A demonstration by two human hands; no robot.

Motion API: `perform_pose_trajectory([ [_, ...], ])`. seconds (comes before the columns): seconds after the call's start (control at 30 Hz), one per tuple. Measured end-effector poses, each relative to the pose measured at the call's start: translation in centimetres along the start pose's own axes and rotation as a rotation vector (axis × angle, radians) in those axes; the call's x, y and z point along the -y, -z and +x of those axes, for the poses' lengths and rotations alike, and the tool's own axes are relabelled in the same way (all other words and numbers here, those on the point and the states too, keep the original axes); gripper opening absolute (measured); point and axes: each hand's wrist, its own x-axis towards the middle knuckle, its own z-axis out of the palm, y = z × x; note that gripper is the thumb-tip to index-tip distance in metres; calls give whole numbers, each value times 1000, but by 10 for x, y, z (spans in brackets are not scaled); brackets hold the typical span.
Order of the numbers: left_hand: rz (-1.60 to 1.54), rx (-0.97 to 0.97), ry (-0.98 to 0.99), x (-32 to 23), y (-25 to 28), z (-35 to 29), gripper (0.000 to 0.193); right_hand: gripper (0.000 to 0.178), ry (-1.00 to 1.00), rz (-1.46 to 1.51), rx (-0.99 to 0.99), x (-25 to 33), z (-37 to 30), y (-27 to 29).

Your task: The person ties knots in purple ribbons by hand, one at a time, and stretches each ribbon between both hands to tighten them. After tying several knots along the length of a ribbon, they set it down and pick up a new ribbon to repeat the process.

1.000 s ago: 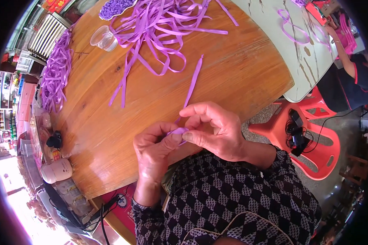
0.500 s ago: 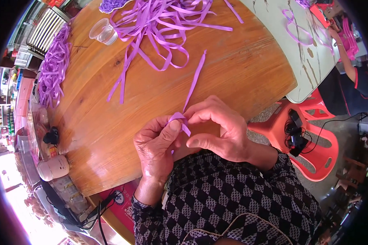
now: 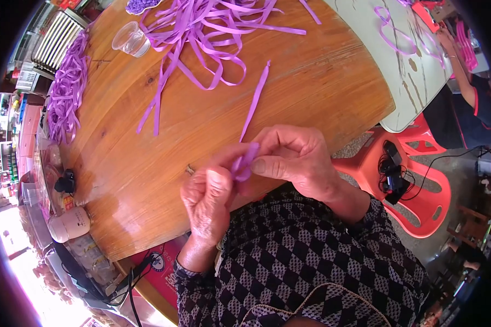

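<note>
A purple ribbon (image 3: 244, 162) is bent into a small loop between my two hands, just above the near edge of the wooden table. My left hand (image 3: 207, 201) is closed around the loop's left side; its fingertips are partly blurred. Thumb and fingers of my right hand (image 3: 297, 161) pinch the ribbon at the loop's upper right. The ribbon's long tail (image 3: 255, 103) runs away from my hands across the tabletop and has a small knot at its far tip. How the ribbon crosses inside the loop is hard to make out.
A heap of purple ribbons (image 3: 210, 32) covers the far part of the wooden table (image 3: 311, 82), beside a clear plastic cup (image 3: 132, 41). More ribbons (image 3: 68, 92) hang at the left edge. A pinkish jar (image 3: 70, 224) stands lower left. Right are a red stool (image 3: 365, 163) and another person's arm (image 3: 458, 65).
My right thumb and fingers, apart before, have come together on the ribbon. The flat fold at my left fingertips is now a rounder loop between both hands. The view has shifted slightly.
</note>
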Motion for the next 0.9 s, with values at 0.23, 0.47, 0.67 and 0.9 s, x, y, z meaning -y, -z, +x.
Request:
perform_pose_trajectory([
  [0.23, 185, -177, -91, -23, 10, -5, 50, 6, 155, -301, -70, 8, -4, 10],
  [0.47, 938, -1, -431, -26, 30, 7, 32, 16, 645, -875, 28, 10, 4, 8],
  [0.67, 505, 220, -150, -31, 7, 6, 28, 25, 786, -1042, 61, 12, 9, 5],
  [0.9, 293, 114, 101, -30, 2, 4, 22, 26, 884, -1150, 11, 14, 11, 6],
])
